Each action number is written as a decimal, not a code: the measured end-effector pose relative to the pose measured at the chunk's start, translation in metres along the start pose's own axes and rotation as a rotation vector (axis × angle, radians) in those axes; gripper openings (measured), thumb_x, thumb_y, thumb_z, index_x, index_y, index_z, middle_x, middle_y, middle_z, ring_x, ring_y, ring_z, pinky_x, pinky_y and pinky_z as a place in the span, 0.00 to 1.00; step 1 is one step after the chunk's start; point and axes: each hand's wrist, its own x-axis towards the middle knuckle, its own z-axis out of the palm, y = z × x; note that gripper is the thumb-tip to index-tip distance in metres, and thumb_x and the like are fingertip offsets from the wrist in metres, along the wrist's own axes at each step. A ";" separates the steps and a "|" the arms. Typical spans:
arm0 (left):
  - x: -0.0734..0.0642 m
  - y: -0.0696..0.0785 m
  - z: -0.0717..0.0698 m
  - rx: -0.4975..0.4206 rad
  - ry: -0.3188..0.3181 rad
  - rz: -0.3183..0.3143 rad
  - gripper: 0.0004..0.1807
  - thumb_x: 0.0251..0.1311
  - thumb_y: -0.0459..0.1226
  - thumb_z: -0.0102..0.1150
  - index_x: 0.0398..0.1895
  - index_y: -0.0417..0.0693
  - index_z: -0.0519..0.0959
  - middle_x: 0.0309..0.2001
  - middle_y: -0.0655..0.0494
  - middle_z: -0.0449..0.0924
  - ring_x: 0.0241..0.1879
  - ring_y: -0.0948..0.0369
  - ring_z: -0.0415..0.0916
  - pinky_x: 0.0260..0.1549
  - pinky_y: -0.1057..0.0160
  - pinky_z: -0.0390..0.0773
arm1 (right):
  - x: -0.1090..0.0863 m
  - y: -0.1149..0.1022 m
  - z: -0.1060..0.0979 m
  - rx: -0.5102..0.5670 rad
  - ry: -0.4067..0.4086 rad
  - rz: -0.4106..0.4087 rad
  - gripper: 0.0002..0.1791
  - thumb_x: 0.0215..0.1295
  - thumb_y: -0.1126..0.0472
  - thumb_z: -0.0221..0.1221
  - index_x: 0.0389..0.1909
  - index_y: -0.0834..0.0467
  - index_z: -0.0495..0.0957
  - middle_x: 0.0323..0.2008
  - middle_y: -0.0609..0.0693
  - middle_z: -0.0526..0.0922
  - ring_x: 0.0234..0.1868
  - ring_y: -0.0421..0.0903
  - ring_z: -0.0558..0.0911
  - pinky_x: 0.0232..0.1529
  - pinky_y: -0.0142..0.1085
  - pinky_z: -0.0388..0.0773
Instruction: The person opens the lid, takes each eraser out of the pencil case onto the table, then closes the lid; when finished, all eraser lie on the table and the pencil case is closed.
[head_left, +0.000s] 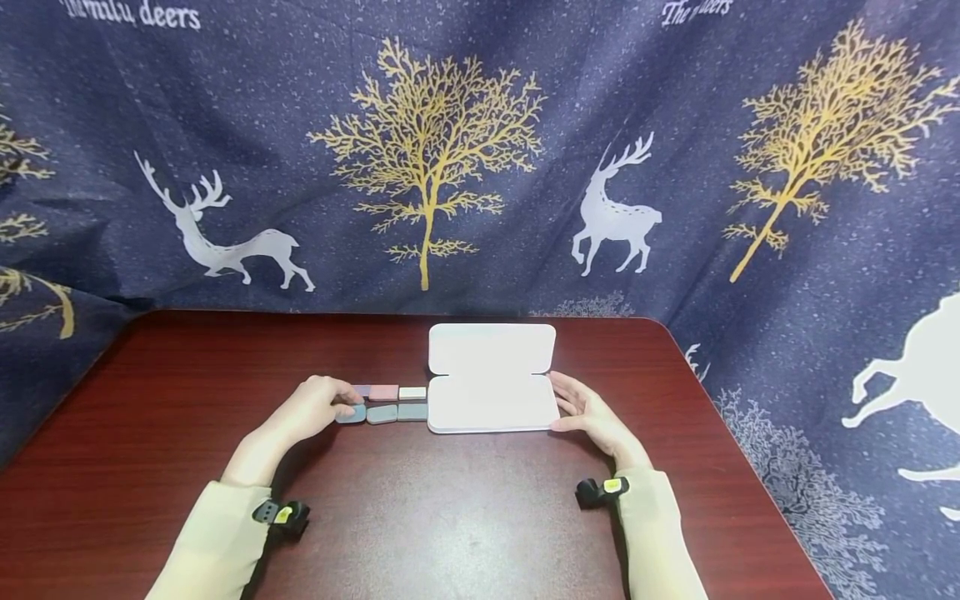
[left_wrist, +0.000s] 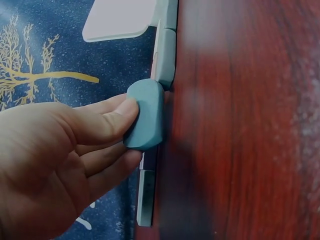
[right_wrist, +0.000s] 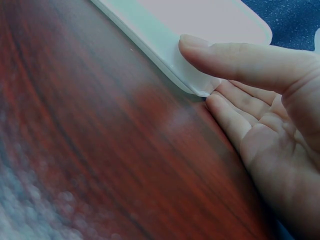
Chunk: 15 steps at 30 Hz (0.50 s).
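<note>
Near the middle of the table, a white hinged case [head_left: 491,404] lies with its lid [head_left: 491,350] raised at the back. My left hand [head_left: 318,406] pinches a rounded blue block [left_wrist: 145,115] between thumb and fingers, at the left end of two short rows of blocks. The front row also has grey-blue blocks [head_left: 382,414]. Behind it are a pink block [head_left: 384,392], a white block [head_left: 412,392] and a purple block [head_left: 362,390], partly covered by my fingers. At the case's right end, my right hand [head_left: 588,412] holds the edge, thumb at the front corner.
The dark red wooden table [head_left: 450,500] carries everything. Directly behind its far edge hangs a dark blue cloth [head_left: 480,208] printed with trees and deer. The row of blocks reaches up to the case's left side. Black straps with small devices sit on both wrists.
</note>
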 end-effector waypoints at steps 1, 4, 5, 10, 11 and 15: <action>0.000 0.000 0.001 0.004 -0.001 0.009 0.08 0.56 0.29 0.65 0.39 0.38 0.85 0.36 0.48 0.87 0.41 0.50 0.83 0.41 0.51 0.83 | 0.000 0.000 0.000 0.005 0.001 0.000 0.50 0.50 0.79 0.63 0.73 0.73 0.45 0.73 0.73 0.48 0.73 0.64 0.55 0.61 0.23 0.70; 0.000 -0.001 0.001 0.009 0.000 0.022 0.07 0.56 0.29 0.65 0.39 0.37 0.85 0.36 0.48 0.87 0.41 0.50 0.84 0.41 0.51 0.83 | 0.000 0.000 0.000 0.026 -0.002 -0.001 0.51 0.49 0.79 0.62 0.73 0.74 0.45 0.73 0.74 0.47 0.73 0.68 0.52 0.61 0.24 0.71; 0.000 -0.001 0.002 0.011 -0.001 0.025 0.07 0.56 0.28 0.64 0.39 0.37 0.85 0.36 0.48 0.87 0.41 0.50 0.84 0.41 0.51 0.83 | 0.000 0.000 0.000 0.032 -0.002 -0.001 0.51 0.49 0.79 0.62 0.73 0.74 0.45 0.73 0.74 0.47 0.73 0.68 0.51 0.61 0.24 0.71; 0.001 0.000 0.002 0.022 0.000 0.026 0.08 0.57 0.28 0.63 0.39 0.37 0.85 0.37 0.47 0.87 0.42 0.49 0.83 0.42 0.50 0.83 | -0.001 0.000 0.000 0.035 -0.003 0.001 0.51 0.50 0.80 0.62 0.73 0.73 0.45 0.74 0.73 0.47 0.73 0.69 0.50 0.61 0.24 0.71; 0.001 0.000 0.003 0.028 0.002 0.029 0.08 0.57 0.28 0.63 0.39 0.37 0.85 0.37 0.46 0.87 0.43 0.48 0.83 0.43 0.50 0.83 | -0.001 0.000 0.000 0.031 -0.004 0.001 0.51 0.50 0.80 0.62 0.73 0.73 0.45 0.74 0.73 0.47 0.73 0.69 0.50 0.61 0.24 0.71; 0.002 0.000 0.004 0.057 0.022 0.024 0.08 0.57 0.29 0.64 0.39 0.39 0.86 0.39 0.47 0.87 0.45 0.48 0.83 0.44 0.50 0.82 | 0.000 0.000 0.000 0.027 -0.003 -0.001 0.51 0.50 0.79 0.62 0.73 0.73 0.45 0.74 0.73 0.47 0.73 0.69 0.51 0.61 0.23 0.70</action>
